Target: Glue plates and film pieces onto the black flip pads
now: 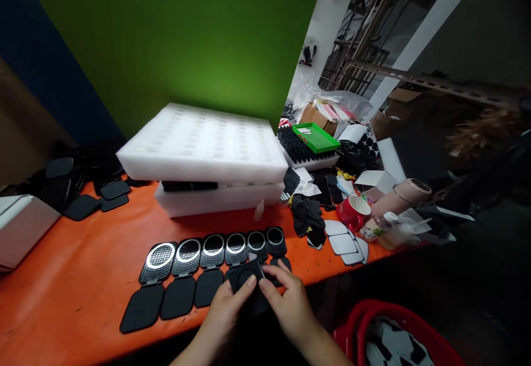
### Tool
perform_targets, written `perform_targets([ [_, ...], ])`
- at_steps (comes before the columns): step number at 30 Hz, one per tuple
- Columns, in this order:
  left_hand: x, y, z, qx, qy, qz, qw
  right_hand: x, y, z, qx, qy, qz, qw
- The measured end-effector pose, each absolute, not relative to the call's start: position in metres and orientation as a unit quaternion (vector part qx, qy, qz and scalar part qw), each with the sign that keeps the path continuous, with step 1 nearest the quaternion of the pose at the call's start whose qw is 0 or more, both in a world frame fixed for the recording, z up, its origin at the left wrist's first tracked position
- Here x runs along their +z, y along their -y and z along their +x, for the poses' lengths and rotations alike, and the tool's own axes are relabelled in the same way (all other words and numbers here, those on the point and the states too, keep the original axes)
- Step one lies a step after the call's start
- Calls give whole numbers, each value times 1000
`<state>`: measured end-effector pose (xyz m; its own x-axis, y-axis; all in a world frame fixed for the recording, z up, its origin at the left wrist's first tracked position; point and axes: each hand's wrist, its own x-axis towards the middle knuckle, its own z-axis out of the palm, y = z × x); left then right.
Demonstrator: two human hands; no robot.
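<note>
My left hand point(227, 306) and my right hand point(287, 302) are both closed on one black rounded-square case point(245, 277) at the near edge of the orange table point(74, 277). My thumbs press on its top, where a round disc shape shows. Just behind my hands runs a row of several open black cases point(213, 255). Their upper halves show silver-ringed grids and their black lids lie flat toward me.
Stacked white foam trays point(203, 145) stand at the table's middle. Loose black lids point(89, 197) lie at the left by a white box point(20, 222). A red mug point(353, 211), white stickers point(344, 243), a green tray point(315, 136) and clutter sit right. A red basket point(398, 327) is at lower right.
</note>
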<state>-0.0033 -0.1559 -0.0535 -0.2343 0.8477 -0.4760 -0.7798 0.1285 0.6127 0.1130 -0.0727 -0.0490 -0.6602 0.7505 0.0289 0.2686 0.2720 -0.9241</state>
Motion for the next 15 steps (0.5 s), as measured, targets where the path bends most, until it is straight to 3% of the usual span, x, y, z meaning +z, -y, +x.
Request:
perform_targets([
  [4, -55, 159, 1, 629, -449, 91, 628, -51, 78, 110, 745, 540, -340, 195],
  [7, -47, 164, -2, 634, -432, 91, 635, -53, 68, 121, 806, 428, -348, 216],
  [12, -42, 180, -15, 622, -403, 109, 663, -53, 28, 152, 678, 416, -463, 390],
  [15, -42, 182, -17, 567, -398, 211, 690, -52, 28, 158, 521, 567, -503, 392],
])
